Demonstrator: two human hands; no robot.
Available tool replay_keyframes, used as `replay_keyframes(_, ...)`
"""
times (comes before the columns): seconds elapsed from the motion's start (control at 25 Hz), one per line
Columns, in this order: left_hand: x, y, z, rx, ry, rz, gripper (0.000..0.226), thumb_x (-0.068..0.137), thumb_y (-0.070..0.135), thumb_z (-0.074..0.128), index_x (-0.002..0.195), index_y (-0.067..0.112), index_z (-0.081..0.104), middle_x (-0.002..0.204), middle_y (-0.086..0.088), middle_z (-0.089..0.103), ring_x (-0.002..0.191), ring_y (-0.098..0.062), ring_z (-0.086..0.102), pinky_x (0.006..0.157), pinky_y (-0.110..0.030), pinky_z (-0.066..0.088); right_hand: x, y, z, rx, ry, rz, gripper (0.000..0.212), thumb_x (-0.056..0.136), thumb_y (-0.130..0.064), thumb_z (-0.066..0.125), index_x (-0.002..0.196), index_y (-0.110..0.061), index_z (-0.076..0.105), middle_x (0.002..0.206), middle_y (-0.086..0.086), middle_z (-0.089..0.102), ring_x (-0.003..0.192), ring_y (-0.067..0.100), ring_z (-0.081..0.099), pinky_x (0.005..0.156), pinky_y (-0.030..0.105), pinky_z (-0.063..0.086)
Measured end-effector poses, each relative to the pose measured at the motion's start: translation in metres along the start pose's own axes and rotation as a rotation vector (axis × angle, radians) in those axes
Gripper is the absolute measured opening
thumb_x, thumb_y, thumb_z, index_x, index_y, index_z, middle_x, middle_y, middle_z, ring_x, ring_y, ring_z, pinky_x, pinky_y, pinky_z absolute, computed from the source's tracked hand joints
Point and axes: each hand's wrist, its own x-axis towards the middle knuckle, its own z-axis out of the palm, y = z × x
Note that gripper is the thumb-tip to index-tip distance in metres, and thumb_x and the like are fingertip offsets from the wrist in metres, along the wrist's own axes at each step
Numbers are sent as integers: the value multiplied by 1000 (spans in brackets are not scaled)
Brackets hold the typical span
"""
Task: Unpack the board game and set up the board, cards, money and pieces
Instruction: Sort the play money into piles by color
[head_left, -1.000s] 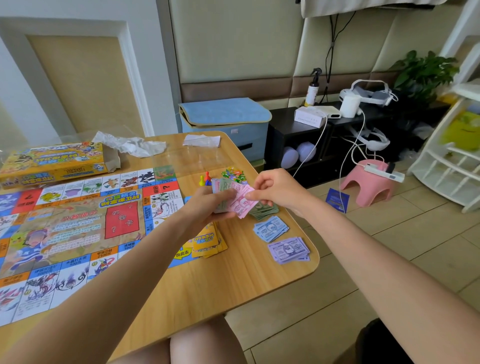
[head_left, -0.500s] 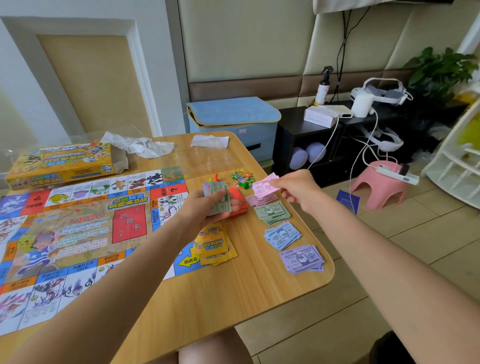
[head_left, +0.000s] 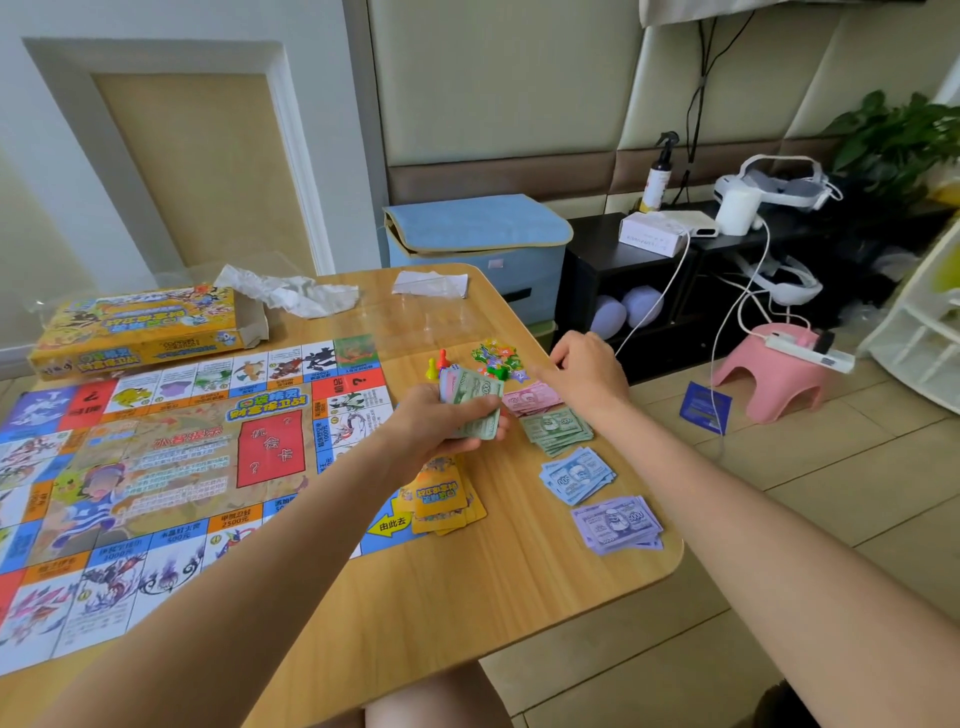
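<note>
On the worktop (head_left: 519, 597), pink note just dropped on pink pile (head_left: 532, 402); right hand (head_left: 589, 376) now loose, empty; left hand (head_left: 447, 421) grips remaining notes (head_left: 470, 405). Sorting continues.

Wooden table (head_left: 415, 597), light grain, rounded corners. Game board (head_left: 171, 457) lies flat on left part. Yellow game box (head_left: 140, 327) at far left edge, crumpled wrapping (head_left: 291, 293) just beside it, folded clear bag (head_left: 430, 284) near far edge. Right of board: small pawns (head_left: 437, 364) and colourful tokens (head_left: 497, 358); row of money piles, pink (head_left: 530, 402), green (head_left: 558, 430), blue (head_left: 576, 475), purple (head_left: 618, 522). Yellow card stack (head_left: 441, 501) overlaps board corner.
</note>
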Motion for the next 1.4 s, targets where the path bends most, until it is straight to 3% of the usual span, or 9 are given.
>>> replay_keyframes(0.08,-1,1,2,41,-27,-19,26,86,21,65,107,6,64,90,-7,71,73,-8,68,48,-13,46,-8,-10,-12,356,-192,-77,27,83,-34,68,94,-9,65,82,-2,63,74,12,58,65,25,45)
replay_keyframes(0.2,-4,4,10,-23,-105,-71,16,89,21,61,100,10,64,85,-3,71,73,-7,68,51,-14,49,-23,-18,-26,349,-436,-207,14,82,-13,70,92,-5,67,59,-4,61,43,0,51,47,15,43)
replay_keyframes(0.36,-9,8,12,-293,-101,-112,10,92,10,54,98,5,61,81,-5,72,69,-11,70,54,-20,56,-25,-14,-37,292,-389,-248,12,80,-9,72,88,-15,66,56,-8,61,43,1,52,46,13,42)
replay_keyframes(0.56,-11,7,12,-95,62,-64,17,84,10,66,100,9,62,84,-4,68,72,-10,63,46,-13,49,-38,-2,-43,452,-393,-174,22,81,-5,69,103,0,68,68,9,62,52,8,52,48,12,44)
replay_keyframes(0.68,-8,8,14,-41,117,-77,15,79,12,72,90,10,63,81,-4,67,67,-10,62,44,-13,47,-39,5,-40,607,-396,-105,22,81,0,68,104,3,67,68,7,62,52,4,52,49,13,43)
replay_keyframes(0.92,-1,4,17,-7,152,-79,19,80,12,71,95,8,61,83,-6,65,68,-11,62,42,-13,47,-37,11,-45,823,-440,-31,19,83,4,63,101,1,67,74,6,64,54,4,53,50,13,44)
replay_keyframes(1.16,3,5,27,-25,67,-28,5,88,8,60,93,7,61,81,-5,65,63,-8,60,46,-12,49,-30,6,-40,588,-424,-23,16,81,-6,70,94,4,68,60,3,58,49,6,50,45,15,41)
replay_keyframes(1.32,5,0,13,-144,80,-48,20,90,11,59,107,2,58,84,-8,71,70,-12,69,47,-15,50,-23,18,-32,607,-223,181,13,84,-11,67,87,1,65,60,4,47,50,10,39,43,18,30)
replay_keyframes(1.4,6,-4,11,-125,91,-86,21,90,9,58,110,0,58,83,-8,72,63,-11,70,46,-16,51,-25,23,-19,442,-148,256,14,82,-15,68,75,-5,62,60,2,48,52,12,41,45,21,31)
